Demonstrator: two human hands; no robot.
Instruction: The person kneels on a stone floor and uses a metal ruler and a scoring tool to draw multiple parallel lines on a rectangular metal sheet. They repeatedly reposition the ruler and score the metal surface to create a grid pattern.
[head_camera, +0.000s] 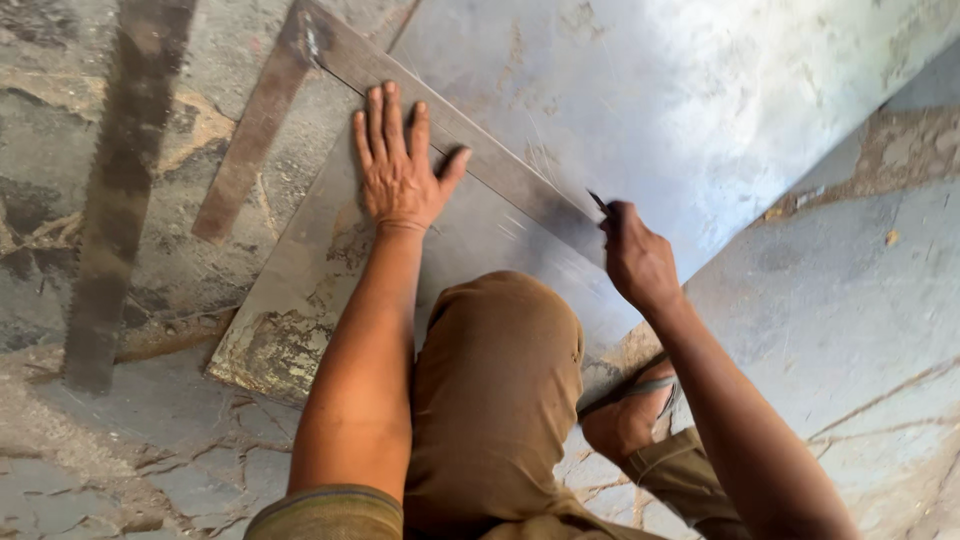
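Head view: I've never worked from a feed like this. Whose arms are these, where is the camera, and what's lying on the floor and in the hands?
There is no machine here: both arms belong to one person, and the single camera sits on their head, looking down past a bent knee. The left hand lies flat, fingers spread, pressing a large metal square onto a grey metal sheet on the stained floor. The right hand is closed around a thin dark pointed tool, its tip at the square's edge. A long rusty flat bar lies to the left. A sandalled foot rests near the sheet's edge.

2 hands (398, 170) (635, 258), 1 metal sheet (700, 100), 1 steel square (440, 120), 1 scriber (598, 203) prob., 1 long flat bar (120, 190).
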